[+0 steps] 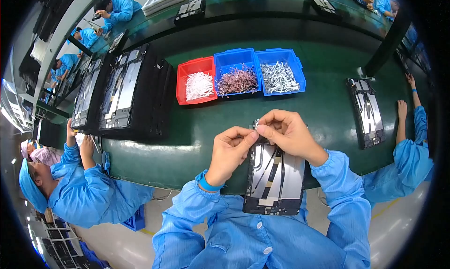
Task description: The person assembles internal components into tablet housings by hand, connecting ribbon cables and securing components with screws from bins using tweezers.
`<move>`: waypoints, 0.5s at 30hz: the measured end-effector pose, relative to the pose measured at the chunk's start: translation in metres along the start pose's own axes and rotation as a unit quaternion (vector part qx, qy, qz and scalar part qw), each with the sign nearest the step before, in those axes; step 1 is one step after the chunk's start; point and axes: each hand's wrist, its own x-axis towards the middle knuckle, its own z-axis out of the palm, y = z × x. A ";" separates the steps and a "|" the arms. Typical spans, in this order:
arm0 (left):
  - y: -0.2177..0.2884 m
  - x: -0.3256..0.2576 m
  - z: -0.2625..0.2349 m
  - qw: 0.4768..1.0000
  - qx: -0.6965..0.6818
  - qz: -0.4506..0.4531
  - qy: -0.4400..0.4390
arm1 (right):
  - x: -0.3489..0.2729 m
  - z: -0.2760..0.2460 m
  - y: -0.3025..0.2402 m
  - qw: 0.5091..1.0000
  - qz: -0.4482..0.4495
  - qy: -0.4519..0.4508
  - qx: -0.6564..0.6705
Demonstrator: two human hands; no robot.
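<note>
1. The open-backed device (293,173) is a flat, dark-edged rectangle with silvery plates, black ribbon cables and a small board along its near end.
2. It lies in front of the person, its near end jutting past the edge of the table (323,105).
3. The left hand (230,152) has thumb and forefinger pinched together at a small pale piece (256,123); the right hand (288,133) pinches the same piece, and both cover the device's far end.
4. Beyond the hands stand a red bin (179,84) and two blue bins, the middle one (218,62) and the right-hand one (297,68), side by side.
5. Dark stacks (157,95) topped with similar devices rise at left; another open device (367,112) lies at right.
6. The bins look like smooth plastic, heaped with thin white strips, brownish-purple bits and silvery-white pieces; the green tabletop is glossy.
</note>
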 end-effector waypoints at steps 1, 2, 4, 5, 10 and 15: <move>0.000 -0.001 0.001 1.000 0.003 -0.001 -0.001 | 0.000 0.001 0.002 1.000 -0.001 0.002 0.002; 0.000 -0.003 0.003 1.000 0.007 0.001 0.000 | -0.001 0.003 0.003 1.000 0.002 0.011 0.018; 0.003 -0.004 0.006 1.000 0.013 0.002 0.000 | -0.001 0.003 0.008 0.999 0.004 0.022 0.036; 0.005 -0.005 0.008 0.999 0.040 0.033 0.014 | 0.000 0.002 0.011 0.999 -0.008 0.027 0.029; 0.013 0.000 0.000 0.984 0.125 0.125 0.010 | -0.002 -0.001 0.010 0.996 -0.030 0.019 -0.083; 0.023 0.006 -0.014 0.998 0.056 -0.015 -0.017 | -0.007 0.004 0.003 0.939 -0.206 0.039 -0.272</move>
